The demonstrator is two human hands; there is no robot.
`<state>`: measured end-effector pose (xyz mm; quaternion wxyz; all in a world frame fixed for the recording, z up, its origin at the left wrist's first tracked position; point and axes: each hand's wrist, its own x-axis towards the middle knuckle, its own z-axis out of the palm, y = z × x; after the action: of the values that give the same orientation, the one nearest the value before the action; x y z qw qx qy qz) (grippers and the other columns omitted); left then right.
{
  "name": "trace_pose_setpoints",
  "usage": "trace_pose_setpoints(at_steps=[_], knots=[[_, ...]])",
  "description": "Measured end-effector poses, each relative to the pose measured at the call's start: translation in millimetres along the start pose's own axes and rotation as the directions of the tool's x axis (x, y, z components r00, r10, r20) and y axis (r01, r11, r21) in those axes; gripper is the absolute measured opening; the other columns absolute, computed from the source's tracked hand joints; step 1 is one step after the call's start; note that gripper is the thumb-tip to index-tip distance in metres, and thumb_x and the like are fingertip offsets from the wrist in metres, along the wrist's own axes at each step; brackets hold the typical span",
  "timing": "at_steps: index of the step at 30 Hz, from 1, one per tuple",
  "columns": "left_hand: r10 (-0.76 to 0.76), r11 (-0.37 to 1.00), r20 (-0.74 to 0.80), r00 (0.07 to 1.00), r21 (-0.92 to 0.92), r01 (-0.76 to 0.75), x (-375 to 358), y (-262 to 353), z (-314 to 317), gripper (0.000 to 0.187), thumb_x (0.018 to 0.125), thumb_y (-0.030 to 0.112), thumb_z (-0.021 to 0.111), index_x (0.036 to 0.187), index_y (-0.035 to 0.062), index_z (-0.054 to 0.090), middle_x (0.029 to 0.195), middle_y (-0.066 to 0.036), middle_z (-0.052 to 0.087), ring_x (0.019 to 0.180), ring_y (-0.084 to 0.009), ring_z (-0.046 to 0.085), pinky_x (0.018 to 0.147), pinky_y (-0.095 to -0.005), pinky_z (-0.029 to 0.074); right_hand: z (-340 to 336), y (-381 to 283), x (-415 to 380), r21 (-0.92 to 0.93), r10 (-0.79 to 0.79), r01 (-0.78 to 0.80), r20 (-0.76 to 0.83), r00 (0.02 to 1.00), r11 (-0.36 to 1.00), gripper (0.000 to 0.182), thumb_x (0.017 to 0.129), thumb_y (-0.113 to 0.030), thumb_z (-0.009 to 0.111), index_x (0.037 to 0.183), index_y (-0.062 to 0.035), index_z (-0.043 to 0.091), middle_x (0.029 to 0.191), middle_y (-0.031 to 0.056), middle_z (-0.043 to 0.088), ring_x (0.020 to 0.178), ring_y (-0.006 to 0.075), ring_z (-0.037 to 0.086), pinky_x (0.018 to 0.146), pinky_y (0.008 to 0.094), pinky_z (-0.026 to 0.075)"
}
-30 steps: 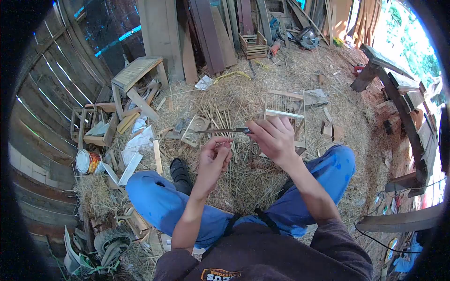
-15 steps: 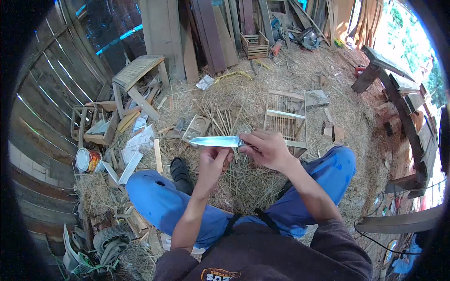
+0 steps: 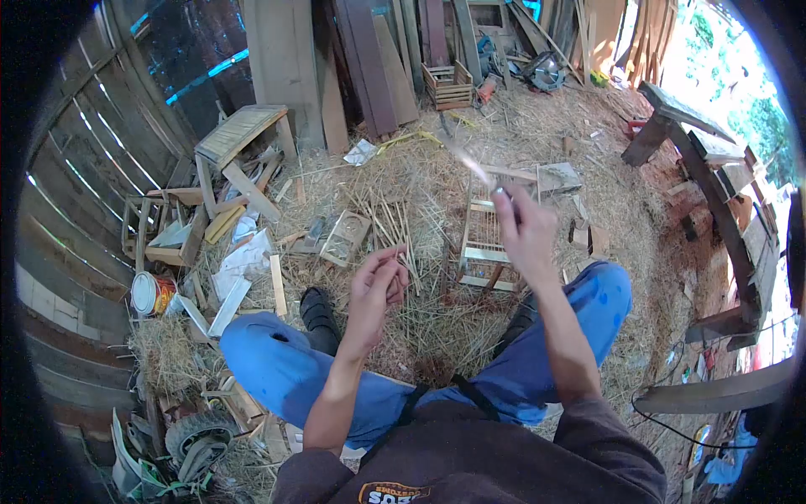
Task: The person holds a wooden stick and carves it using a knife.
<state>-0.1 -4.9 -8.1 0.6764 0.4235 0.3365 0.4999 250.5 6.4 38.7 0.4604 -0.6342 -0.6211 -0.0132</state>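
Observation:
My right hand is closed around the handle of a knife. The blade, smeared by motion, points up and to the left, away from my body. Lower and to the left, my left hand has its fingers curled together; whatever they pinch is too small to make out. Just beyond that hand, several thin sticks lie on the straw. A slatted wooden frame like a small cage lies below the right hand, and a small wooden panel lies to the left.
Straw and shavings cover the floor around my legs. A slatted wooden stool, a paint can and wood scraps are on the left. A wooden crate and a circular saw stand at the back. A timber bench is on the right.
The knife has moved up and right, away from my left hand, and its blade has swung from level to pointing up-left. My left hand stays nearly in place, fingers still curled.

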Motion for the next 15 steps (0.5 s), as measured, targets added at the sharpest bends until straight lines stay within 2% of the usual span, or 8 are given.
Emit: trace_pose_setpoints(at_steps=[3, 6, 9, 10, 15], knots=[[-0.035, 0.999, 0.002, 0.999, 0.001, 0.035, 1.6, -2.0, -3.9, 0.029, 0.101, 0.012, 0.051, 0.127, 0.0012, 0.056, 0.079, 0.000, 0.056, 0.056, -0.0009, 0.036, 0.051, -0.0177, 0.030, 18.0, -16.8, -15.6, 0.198, -0.164, 0.143, 0.094, 0.982, 0.970, 0.016, 0.091, -0.018, 0.067, 0.103, -0.0078, 0.065, 0.073, 0.0112, 0.064, 0.064, 0.0276, 0.065, 0.053, 0.0370, 0.048], [-0.059, 0.998, -0.004, 0.998, 0.012, 0.059, 2.2, -1.2, 2.2, 0.027, 0.101, 0.012, 0.051, 0.125, 0.0017, 0.056, 0.078, 0.000, 0.056, 0.056, -0.0007, 0.035, 0.050, -0.0178, 0.030, 40.4, -24.5, -29.4, 0.213, -0.343, 0.297, 0.228, 0.911, 0.931, 0.020, 0.092, -0.013, 0.063, 0.110, -0.0054, 0.063, 0.075, 0.0117, 0.065, 0.061, 0.0277, 0.064, 0.053, 0.0373, 0.049], [-0.066, 0.998, -0.027, 0.997, -0.004, 0.066, 3.1, -2.3, 7.0, 0.025, 0.101, 0.013, 0.052, 0.123, 0.0024, 0.057, 0.078, 0.000, 0.057, 0.056, -0.0005, 0.036, 0.050, -0.0180, 0.030, 44.4, -32.7, -34.4, 0.284, -0.378, 0.304, 0.262, 0.888, 0.910, 0.022, 0.090, -0.013, 0.064, 0.112, -0.0070, 0.062, 0.078, 0.0114, 0.065, 0.062, 0.0297, 0.064, 0.054, 0.0395, 0.050], [-0.066, 0.998, -0.028, 0.997, -0.011, 0.065, 4.0, -3.3, 7.8, 0.024, 0.101, 0.013, 0.052, 0.122, 0.0026, 0.057, 0.078, 0.000, 0.057, 0.056, -0.0005, 0.036, 0.050, -0.0180, 0.030, 46.3, -32.7, -35.4, 0.297, -0.360, 0.286, 0.238, 0.902, 0.911, 0.024, 0.089, -0.018, 0.068, 0.110, -0.0078, 0.063, 0.075, 0.0107, 0.065, 0.062, 0.0300, 0.064, 0.053, 0.0394, 0.049], [-0.042, 0.999, 0.009, 0.999, 0.012, 0.042, 7.3, -9.3, 3.6, 0.023, 0.101, 0.013, 0.052, 0.121, 0.0037, 0.055, 0.080, 0.000, 0.057, 0.056, -0.0004, 0.037, 0.049, -0.0182, 0.030, 42.5, -30.4, -32.6, 0.187, -0.371, 0.334, 0.225, 0.901, 0.924, 0.025, 0.086, -0.032, 0.072, 0.094, -0.0091, 0.066, 0.065, 0.0102, 0.062, 0.058, 0.0288, 0.062, 0.049, 0.0385, 0.046]])
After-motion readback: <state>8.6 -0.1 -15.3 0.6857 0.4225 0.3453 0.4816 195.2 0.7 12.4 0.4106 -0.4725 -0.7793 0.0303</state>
